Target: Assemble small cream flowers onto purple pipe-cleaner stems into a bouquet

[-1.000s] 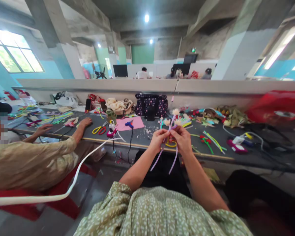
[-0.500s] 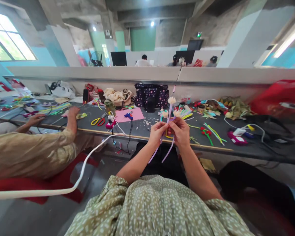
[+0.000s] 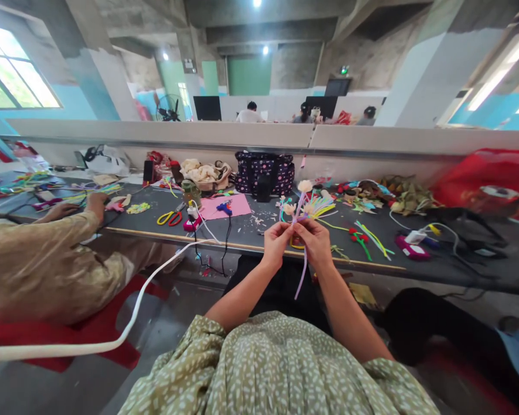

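Observation:
Both my hands meet in front of the table edge and pinch a small bunch of pipe-cleaner flowers (image 3: 300,199). My left hand (image 3: 275,242) is closed on the stems from the left. My right hand (image 3: 315,242) is closed on them from the right. Cream flower heads stick up above my fingers, and a lilac stem end (image 3: 303,278) hangs down below my hands. Both forearms reach out from a green dotted sleeve.
The dark worktable (image 3: 259,227) carries yellow scissors (image 3: 168,217), a pink sheet (image 3: 225,205), a blue glue gun (image 3: 225,207), a dotted bag (image 3: 264,172) and loose pipe cleaners (image 3: 372,233). A co-worker's arm (image 3: 60,230) rests at the left. A white cable (image 3: 125,323) crosses below.
The two lilac stem ends that splayed apart below my hands now hang as one strand. My hands stayed together at the table edge; the co-worker's hands shifted left.

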### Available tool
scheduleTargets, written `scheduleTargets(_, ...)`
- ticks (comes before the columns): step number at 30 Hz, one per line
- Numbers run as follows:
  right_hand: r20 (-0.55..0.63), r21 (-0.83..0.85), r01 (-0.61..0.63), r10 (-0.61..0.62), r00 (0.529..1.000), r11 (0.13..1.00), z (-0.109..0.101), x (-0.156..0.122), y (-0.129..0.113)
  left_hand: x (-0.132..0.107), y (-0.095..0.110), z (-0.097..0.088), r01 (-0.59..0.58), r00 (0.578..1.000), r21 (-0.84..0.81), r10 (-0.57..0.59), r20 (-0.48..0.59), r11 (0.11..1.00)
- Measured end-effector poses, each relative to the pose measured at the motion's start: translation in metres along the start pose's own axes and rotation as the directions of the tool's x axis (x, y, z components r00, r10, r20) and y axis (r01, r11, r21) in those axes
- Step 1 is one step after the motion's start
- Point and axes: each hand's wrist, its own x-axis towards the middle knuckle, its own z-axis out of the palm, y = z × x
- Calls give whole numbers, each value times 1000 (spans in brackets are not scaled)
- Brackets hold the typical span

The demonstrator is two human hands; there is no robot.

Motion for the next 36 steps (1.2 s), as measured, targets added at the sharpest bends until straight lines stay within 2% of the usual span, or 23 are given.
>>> scheduleTargets(6,-67,-55,10,-14,998,998,2,-4,0,-4,-4,1,13,1000,-31,-12,13,999)
scheduleTargets(11,-76,-43,-41,37,996,998,-1,-2,1,-3,-2,1,66,997,-36,-64,53,997)
scheduleTargets(17,38,-39,-51,53,998,998,-5,-7,-3,-8,8,-2,64,997,11,-64,51,998)
scheduleTargets(20,19,-15,-46,46,999,999,-7,-10,-1,-11,10,-3,67,996,20,-69,57,998)
scheduleTargets(23,50,-24,-58,59,997,998,-9,-10,1,-12,10,-2,70,996,20,-71,60,997)
scheduleTargets(29,-22,-82,-25,23,999,996,-11,-7,0,-10,6,-2,87,994,5,-88,66,996)
scheduleTargets(33,-20,-180,17,-21,1000,984,-12,-7,0,-8,4,-5,94,994,-15,-93,61,995)
scheduleTargets(36,-19,-176,28,-32,999,984,-9,-8,-1,-7,7,-5,146,985,-52,-141,98,988)
